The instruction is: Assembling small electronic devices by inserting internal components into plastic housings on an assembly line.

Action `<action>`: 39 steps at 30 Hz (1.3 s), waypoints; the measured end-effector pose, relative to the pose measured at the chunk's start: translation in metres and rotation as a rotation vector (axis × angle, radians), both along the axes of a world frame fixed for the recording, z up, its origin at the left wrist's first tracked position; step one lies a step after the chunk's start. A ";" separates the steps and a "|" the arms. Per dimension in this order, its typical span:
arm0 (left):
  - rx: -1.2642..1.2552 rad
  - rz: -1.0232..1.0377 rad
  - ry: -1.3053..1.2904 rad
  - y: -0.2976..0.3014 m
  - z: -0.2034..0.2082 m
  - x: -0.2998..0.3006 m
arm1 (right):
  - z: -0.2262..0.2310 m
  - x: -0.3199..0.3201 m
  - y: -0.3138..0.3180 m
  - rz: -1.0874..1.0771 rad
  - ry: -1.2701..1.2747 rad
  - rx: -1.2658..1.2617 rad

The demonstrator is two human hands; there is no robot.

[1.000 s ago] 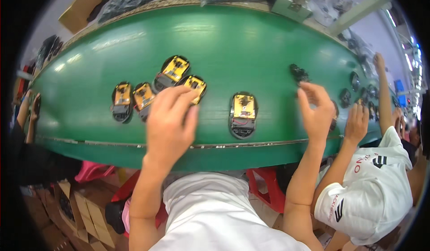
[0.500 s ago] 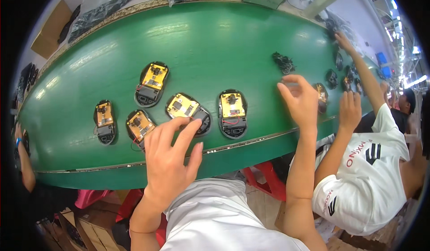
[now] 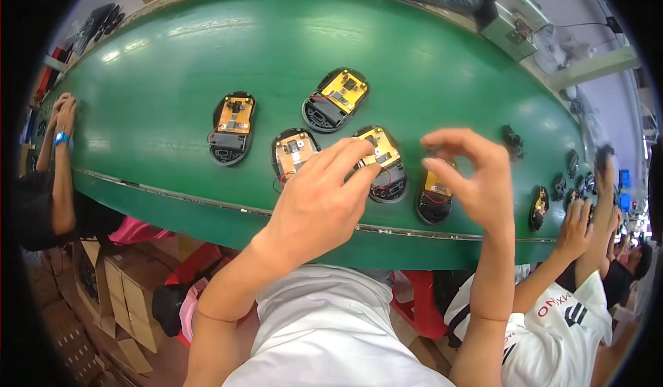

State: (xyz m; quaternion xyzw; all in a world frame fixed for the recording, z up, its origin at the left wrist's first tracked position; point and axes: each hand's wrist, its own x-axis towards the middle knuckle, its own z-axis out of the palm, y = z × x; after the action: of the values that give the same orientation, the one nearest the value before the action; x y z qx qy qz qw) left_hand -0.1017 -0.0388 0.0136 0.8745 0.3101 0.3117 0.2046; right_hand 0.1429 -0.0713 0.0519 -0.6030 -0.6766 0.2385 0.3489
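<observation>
Opened computer mouse halves with yellow circuit boards and dark casings lie on the green bench. My left hand (image 3: 319,197) reaches over the middle mouse half (image 3: 389,173), its index finger and thumb apart at the board's left side. It partly covers another mouse half (image 3: 293,148) with an orange-toned board. My right hand (image 3: 480,173) hovers over the rightmost near mouse half (image 3: 435,206), thumb and index finger apart in a curve, with nothing plainly between them. Farther off lie a mouse half (image 3: 336,100) at centre and one (image 3: 233,128) to the left.
A small black bundle (image 3: 513,142) lies right of my right hand. More mouse parts (image 3: 539,207) are beside a co-worker's hands (image 3: 574,229). Another person's hands (image 3: 63,117) are at the far left. A metal box (image 3: 511,24) stands along the back edge.
The view has turned left, so the mouse halves appear farther right. My right hand has come from near the black bundle to the rightmost near mouse half. My left hand stays by the middle one.
</observation>
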 end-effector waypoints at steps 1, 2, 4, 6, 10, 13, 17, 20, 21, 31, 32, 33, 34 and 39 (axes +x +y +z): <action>-0.037 -0.010 0.001 0.000 0.000 -0.002 | 0.000 -0.007 0.006 0.012 0.045 -0.023; -0.073 -0.021 0.002 -0.001 0.000 -0.004 | -0.001 -0.012 0.011 0.024 0.090 -0.047; -0.083 0.012 -0.011 0.002 0.000 -0.004 | -0.005 -0.018 0.021 0.042 0.105 -0.016; -0.096 0.049 -0.023 0.004 -0.002 -0.004 | -0.010 -0.020 0.028 0.128 0.043 0.056; 0.058 0.044 0.035 0.001 -0.008 -0.001 | -0.020 -0.027 0.032 0.185 0.006 0.078; 0.062 0.064 0.071 0.001 -0.007 0.000 | -0.028 -0.030 0.035 0.195 0.053 0.098; 0.079 0.045 0.109 0.006 -0.009 0.001 | -0.029 -0.026 0.040 0.248 -0.062 0.176; 0.093 0.048 0.125 0.009 -0.010 0.004 | -0.029 -0.022 0.045 0.265 -0.133 0.208; 0.096 0.046 0.132 0.009 -0.012 0.006 | -0.029 -0.021 0.044 0.269 -0.163 0.211; 0.202 0.145 0.028 -0.002 -0.036 0.042 | -0.034 -0.011 0.026 0.189 -0.177 0.123; 0.241 0.155 -0.022 0.001 -0.045 0.057 | -0.038 0.000 0.021 0.184 -0.180 0.165; 0.244 0.188 -0.010 0.003 -0.054 0.065 | -0.052 0.012 0.024 0.264 -0.198 0.252; 0.281 0.216 -0.001 0.004 -0.060 0.065 | -0.033 -0.001 0.018 0.294 -0.300 0.201; 0.298 0.272 0.102 0.006 -0.066 0.060 | -0.041 -0.013 0.012 0.293 -0.253 0.148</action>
State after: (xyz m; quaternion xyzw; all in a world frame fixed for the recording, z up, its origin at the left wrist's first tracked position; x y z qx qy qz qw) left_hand -0.0418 -0.0330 -0.0526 0.8598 0.3858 0.3342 0.0130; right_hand 0.1302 -0.0597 0.0113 -0.4961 -0.8112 0.1585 0.2660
